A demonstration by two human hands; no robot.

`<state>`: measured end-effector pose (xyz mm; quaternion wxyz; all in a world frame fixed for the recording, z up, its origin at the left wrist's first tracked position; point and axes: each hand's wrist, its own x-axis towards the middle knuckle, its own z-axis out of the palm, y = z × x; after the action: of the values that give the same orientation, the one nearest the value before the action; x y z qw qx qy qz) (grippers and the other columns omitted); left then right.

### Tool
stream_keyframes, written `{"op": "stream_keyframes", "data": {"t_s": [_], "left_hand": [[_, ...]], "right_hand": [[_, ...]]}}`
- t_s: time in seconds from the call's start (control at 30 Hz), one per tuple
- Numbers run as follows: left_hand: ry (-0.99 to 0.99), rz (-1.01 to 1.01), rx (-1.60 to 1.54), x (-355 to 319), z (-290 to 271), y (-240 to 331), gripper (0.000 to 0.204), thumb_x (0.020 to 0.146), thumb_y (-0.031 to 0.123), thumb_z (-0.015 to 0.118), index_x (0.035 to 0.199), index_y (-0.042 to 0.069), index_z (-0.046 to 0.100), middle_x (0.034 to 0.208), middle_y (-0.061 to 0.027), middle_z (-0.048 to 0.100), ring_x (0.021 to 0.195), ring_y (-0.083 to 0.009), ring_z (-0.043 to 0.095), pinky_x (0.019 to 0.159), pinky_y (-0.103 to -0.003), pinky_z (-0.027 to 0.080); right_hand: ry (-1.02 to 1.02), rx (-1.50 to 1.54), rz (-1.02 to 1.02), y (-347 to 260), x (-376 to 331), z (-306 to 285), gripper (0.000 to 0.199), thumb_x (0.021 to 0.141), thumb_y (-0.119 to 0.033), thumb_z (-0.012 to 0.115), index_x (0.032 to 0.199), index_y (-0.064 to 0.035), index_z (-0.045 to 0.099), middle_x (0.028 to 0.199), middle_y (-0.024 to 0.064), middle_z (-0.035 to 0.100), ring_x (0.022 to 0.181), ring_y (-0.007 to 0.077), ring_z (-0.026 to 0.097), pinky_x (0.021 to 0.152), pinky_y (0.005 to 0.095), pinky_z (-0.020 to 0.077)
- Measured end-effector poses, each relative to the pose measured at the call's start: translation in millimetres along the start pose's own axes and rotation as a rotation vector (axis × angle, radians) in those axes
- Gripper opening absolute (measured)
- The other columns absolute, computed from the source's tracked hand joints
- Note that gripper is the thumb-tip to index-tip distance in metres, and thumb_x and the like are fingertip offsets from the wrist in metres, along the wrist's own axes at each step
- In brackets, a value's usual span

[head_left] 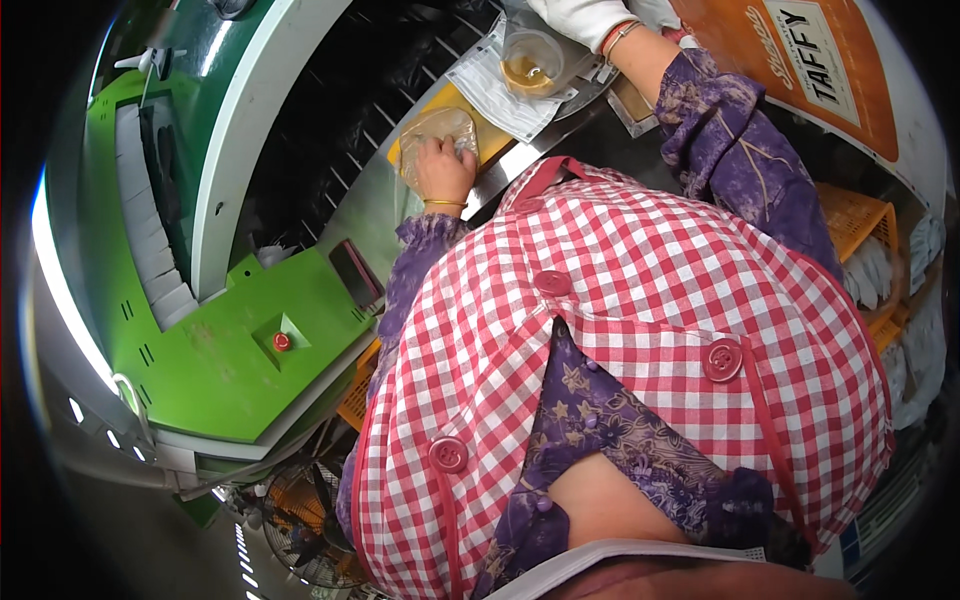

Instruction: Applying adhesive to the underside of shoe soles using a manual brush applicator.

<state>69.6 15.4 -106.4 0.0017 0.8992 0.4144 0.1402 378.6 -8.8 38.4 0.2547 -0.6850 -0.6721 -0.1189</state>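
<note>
Our left hand (442,170) lies loosely spread, palm down, on a clear plastic packet (440,122) atop the yellow board (492,138), near the tabletop's (368,205) body-side edge; we judge the packet light, soft and slippery, best held by its rim; our gloved right hand (582,18) is cropped, its grip untellable; the orange sack (815,75) bears large legible lettering.

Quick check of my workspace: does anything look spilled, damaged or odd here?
One mismatch: the right hand wears a white glove, while the left hand is bare. Brownish scuff-like marks also stand out on the green machine panel. No spill is visible around the clear cup.
</note>
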Motion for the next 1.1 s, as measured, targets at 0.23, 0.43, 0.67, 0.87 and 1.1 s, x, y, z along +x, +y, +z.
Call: {"op": "stream_keyframes", "data": {"t_s": [0.23, 0.43, 0.67, 0.87, 1.1], "left_hand": [[-0.113, 0.009, 0.019, -7.8, 3.6, -1.8, 0.05, 0.071, 0.034, 0.066, 0.109, 0.003, 0.059, 0.098, -0.0117, 0.053, 0.095, -0.0294, 0.049, 0.08, -0.041, 0.039], [-0.134, 0.031, 0.044, -15.2, -8.9, 8.1, 0.058, 0.067, 0.036, 0.071, 0.113, 0.003, 0.056, 0.106, -0.0129, 0.054, 0.1, -0.0309, 0.047, 0.085, -0.042, 0.037], [-0.098, -0.101, -0.149, -20.7, -10.9, 13.9, 0.072, 0.066, 0.03, 0.074, 0.126, 0.003, 0.046, 0.114, -0.0158, 0.053, 0.104, -0.0339, 0.046, 0.09, -0.045, 0.035], [0.009, -0.209, -0.18, -32.6, -22.3, 14.3, 0.079, 0.069, 0.028, 0.073, 0.132, 0.0, 0.036, 0.127, -0.0223, 0.044, 0.114, -0.0374, 0.042, 0.098, -0.046, 0.031], [0.13, -0.521, -0.388, -60.2, 17.0, -32.5, 0.078, 0.074, 0.028, 0.07, 0.132, -0.006, 0.032, 0.127, -0.0268, 0.042, 0.116, -0.0426, 0.039, 0.1, -0.046, 0.03]], "right_hand": [[-0.036, 0.009, 0.015, 5.0, -1.0, 3.3, 0.022, 0.082, -0.019, 0.047, 0.098, -0.0059, 0.053, 0.071, 0.0139, 0.057, 0.069, 0.0315, 0.056, 0.064, 0.0423, 0.0429], [0.035, 0.071, 0.008, 7.2, -2.8, 7.5, 0.021, 0.082, -0.02, 0.049, 0.097, -0.0065, 0.053, 0.072, 0.0136, 0.057, 0.069, 0.032, 0.056, 0.064, 0.0427, 0.0433], [0.0, 0.116, 0.04, 7.3, -1.6, 5.8, 0.021, 0.081, -0.02, 0.049, 0.097, -0.0064, 0.053, 0.072, 0.0143, 0.058, 0.068, 0.0325, 0.058, 0.064, 0.0433, 0.0441], [0.002, 0.158, 0.013, 11.5, -3.6, 2.9, 0.016, 0.081, -0.018, 0.049, 0.093, -0.0078, 0.051, 0.068, 0.0135, 0.058, 0.065, 0.0326, 0.058, 0.062, 0.0433, 0.0442], [-0.024, 0.066, 0.03, 12.4, -7.4, 6.1, 0.016, 0.081, -0.02, 0.049, 0.092, -0.0087, 0.05, 0.069, 0.0133, 0.057, 0.067, 0.0317, 0.057, 0.062, 0.0428, 0.0435]]}}
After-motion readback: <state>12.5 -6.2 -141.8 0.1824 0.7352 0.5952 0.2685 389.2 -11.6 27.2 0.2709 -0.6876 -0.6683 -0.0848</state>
